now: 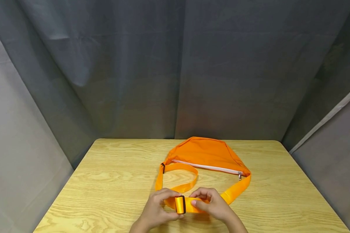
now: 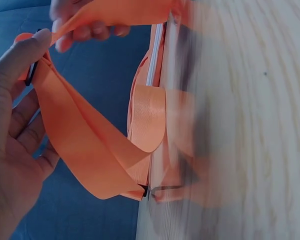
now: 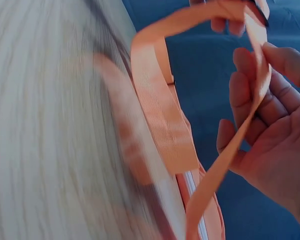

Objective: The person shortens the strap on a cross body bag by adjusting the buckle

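Note:
An orange waist bag [image 1: 205, 152] lies on the table with its pale zipper facing the person. Its orange strap [image 1: 236, 192] loops toward the front edge. My left hand [image 1: 160, 207] pinches a black strap slider [image 1: 183, 204] between thumb and fingers, the strap folded through it. Just to the right, my right hand [image 1: 211, 204] pinches the strap between thumb and forefinger. In the left wrist view the slider [image 2: 31, 72] sits by the left thumb, and strap hangs down from it. The right wrist view shows the strap [image 3: 260, 75] running across the right hand's fingers.
The bag rests on a light wood-grain table [image 1: 110, 181]. A second black strap fitting [image 1: 163, 167] sits at the bag's left corner, and a metal zipper pull [image 1: 240, 176] at its right. Dark grey curtains [image 1: 134, 71] stand behind the table's far edge.

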A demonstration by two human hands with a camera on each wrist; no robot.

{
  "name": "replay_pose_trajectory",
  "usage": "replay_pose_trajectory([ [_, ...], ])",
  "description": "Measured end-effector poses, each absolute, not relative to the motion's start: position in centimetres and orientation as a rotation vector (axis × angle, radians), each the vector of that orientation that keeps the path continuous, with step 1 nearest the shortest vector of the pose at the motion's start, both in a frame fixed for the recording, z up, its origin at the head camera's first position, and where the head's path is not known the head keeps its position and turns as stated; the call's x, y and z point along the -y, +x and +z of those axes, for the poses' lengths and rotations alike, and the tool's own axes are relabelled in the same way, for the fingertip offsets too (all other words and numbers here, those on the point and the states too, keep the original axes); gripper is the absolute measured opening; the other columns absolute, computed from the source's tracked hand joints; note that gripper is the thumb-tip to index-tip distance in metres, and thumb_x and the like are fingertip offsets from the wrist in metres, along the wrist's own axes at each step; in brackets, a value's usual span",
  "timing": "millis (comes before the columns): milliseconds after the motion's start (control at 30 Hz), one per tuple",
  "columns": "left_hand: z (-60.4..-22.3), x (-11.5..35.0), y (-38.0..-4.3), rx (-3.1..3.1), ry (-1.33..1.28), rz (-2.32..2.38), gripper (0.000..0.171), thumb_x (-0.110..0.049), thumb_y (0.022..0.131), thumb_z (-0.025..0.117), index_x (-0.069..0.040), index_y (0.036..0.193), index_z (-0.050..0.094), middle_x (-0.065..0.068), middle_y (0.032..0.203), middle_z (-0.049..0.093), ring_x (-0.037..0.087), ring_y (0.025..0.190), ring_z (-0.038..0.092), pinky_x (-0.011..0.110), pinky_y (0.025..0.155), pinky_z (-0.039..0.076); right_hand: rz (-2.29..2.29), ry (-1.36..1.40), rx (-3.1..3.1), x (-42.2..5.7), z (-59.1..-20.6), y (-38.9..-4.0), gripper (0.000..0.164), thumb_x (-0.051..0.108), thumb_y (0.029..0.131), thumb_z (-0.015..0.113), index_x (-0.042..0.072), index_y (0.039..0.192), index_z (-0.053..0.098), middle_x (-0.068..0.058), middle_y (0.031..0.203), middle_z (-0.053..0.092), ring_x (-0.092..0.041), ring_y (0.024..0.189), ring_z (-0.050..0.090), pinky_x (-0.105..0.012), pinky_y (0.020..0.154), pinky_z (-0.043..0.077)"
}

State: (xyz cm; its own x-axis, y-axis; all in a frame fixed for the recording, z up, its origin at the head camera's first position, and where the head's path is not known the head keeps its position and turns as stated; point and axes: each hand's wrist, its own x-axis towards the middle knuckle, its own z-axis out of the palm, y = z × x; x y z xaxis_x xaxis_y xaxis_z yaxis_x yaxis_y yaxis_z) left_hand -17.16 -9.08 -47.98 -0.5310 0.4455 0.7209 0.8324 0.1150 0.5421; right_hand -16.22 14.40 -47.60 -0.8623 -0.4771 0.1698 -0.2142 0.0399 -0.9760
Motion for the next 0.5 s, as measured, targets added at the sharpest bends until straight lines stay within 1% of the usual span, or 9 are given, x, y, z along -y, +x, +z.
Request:
replay_pose_trajectory([
  [167, -48.1, 9.2, -17.2, 2.03, -1.216, -1.444, 0.058, -0.004, 0.055, 0.089, -0.011, 0.106, 0.064, -0.001, 0.098, 0.066, 0.012, 0.086, 0.062, 0.032, 0.072, 0.052, -1.961, -0.753, -2.078, -14.5, -47.7, -16.3, 0.013, 0.005, 0.089, 0.061, -0.005, 0.096, 0.064, -0.004, 0.084, 0.063, -0.006, 0.07, 0.052, -0.02, 0.058, 0.044],
  [267, -48.4, 9.2, -17.3, 2.033, -1.223, -1.457, 0.057, -0.004, 0.054, 0.089, -0.008, 0.105, 0.064, 0.001, 0.098, 0.066, 0.013, 0.087, 0.063, 0.034, 0.072, 0.052, -2.017, -0.795, -2.01, -13.9, -47.8, -16.3, 0.013, 0.002, 0.089, 0.059, -0.008, 0.097, 0.062, -0.004, 0.085, 0.063, -0.005, 0.067, 0.05, -0.017, 0.056, 0.042],
  [367, -48.5, 9.0, -17.4, 2.023, -1.245, -1.454, 0.056, -0.005, 0.054, 0.09, -0.008, 0.104, 0.065, 0.002, 0.097, 0.066, 0.013, 0.088, 0.063, 0.031, 0.075, 0.051, -2.055, -0.814, -1.948, -13.3, -47.8, -16.3, 0.014, 0.0, 0.089, 0.058, -0.01, 0.099, 0.061, -0.007, 0.089, 0.065, -0.006, 0.071, 0.053, -0.018, 0.058, 0.044],
  [500, -48.1, 9.0, -17.2, 2.016, -1.256, -1.437, 0.054, -0.009, 0.057, 0.089, -0.011, 0.106, 0.065, -0.001, 0.098, 0.066, 0.012, 0.088, 0.062, 0.027, 0.076, 0.05, -2.045, -0.812, -1.939, -13.1, -47.8, -16.3, 0.016, 0.001, 0.09, 0.058, -0.009, 0.102, 0.062, -0.011, 0.096, 0.065, -0.011, 0.08, 0.058, -0.02, 0.063, 0.048],
])
